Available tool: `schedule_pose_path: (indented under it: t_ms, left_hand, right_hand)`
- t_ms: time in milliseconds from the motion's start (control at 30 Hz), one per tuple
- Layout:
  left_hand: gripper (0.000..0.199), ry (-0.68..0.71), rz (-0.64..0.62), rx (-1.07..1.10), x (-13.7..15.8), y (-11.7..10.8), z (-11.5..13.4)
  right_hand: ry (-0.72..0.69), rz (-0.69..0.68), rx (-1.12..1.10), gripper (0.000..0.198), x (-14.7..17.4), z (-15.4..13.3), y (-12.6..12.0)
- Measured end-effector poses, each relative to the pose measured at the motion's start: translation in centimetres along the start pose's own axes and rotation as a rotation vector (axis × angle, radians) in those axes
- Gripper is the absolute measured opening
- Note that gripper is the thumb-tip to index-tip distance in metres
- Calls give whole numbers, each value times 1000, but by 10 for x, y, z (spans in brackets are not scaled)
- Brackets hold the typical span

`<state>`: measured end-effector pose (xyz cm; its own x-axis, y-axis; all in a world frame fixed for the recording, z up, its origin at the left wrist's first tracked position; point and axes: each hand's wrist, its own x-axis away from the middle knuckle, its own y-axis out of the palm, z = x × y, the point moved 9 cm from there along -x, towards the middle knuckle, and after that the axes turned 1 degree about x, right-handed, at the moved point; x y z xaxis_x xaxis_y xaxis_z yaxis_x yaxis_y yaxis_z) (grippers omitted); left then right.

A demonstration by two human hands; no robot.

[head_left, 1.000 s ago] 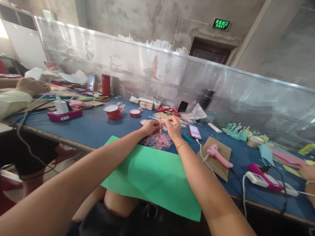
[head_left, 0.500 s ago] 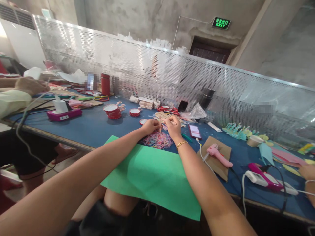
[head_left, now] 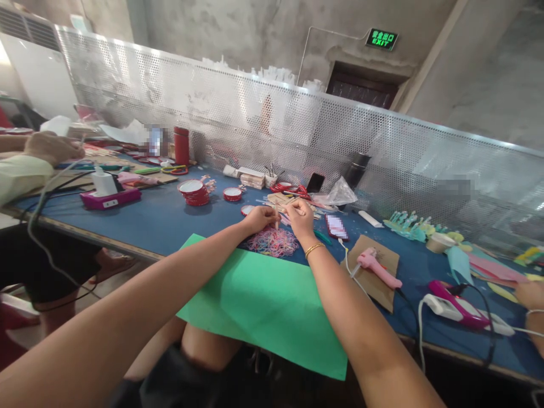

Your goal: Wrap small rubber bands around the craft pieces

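My left hand (head_left: 261,219) pinches a thin, pale, flat stick (head_left: 277,216) that looks wooden and stands upright. Close beside it on the right, my right hand (head_left: 300,216) has its fingertips pressed together; whatever is between them is too small to make out. Below both hands lies a tangled heap of thin multicoloured strands (head_left: 273,242), pink, purple and blue. A green sheet (head_left: 263,306) stretches under my forearms from the table edge over my lap. Just behind my hands are loose flat wooden sticks (head_left: 276,199).
A pink glue gun (head_left: 378,267) rests on cardboard (head_left: 387,297) at right, near a purple power strip (head_left: 461,309). Stacked red-rimmed discs (head_left: 195,194) stand at left. A phone (head_left: 336,226) lies beside my right hand. Co-workers' hands show at left (head_left: 53,147) and right (head_left: 529,296).
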<state>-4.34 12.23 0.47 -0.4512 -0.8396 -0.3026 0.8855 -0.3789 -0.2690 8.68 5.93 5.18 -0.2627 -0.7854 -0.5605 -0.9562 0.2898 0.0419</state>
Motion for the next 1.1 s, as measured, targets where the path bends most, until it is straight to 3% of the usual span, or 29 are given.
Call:
schedule_pose_path:
  t_ms: [767, 1100]
  left_hand:
    - [30, 1, -4, 8, 4, 2, 9]
    - [32, 9, -11, -3, -2, -1, -5]
  right_hand:
    - [-7, 8, 9, 21, -2, 1, -1]
    - [-66, 3, 85, 19, -2, 1, -1]
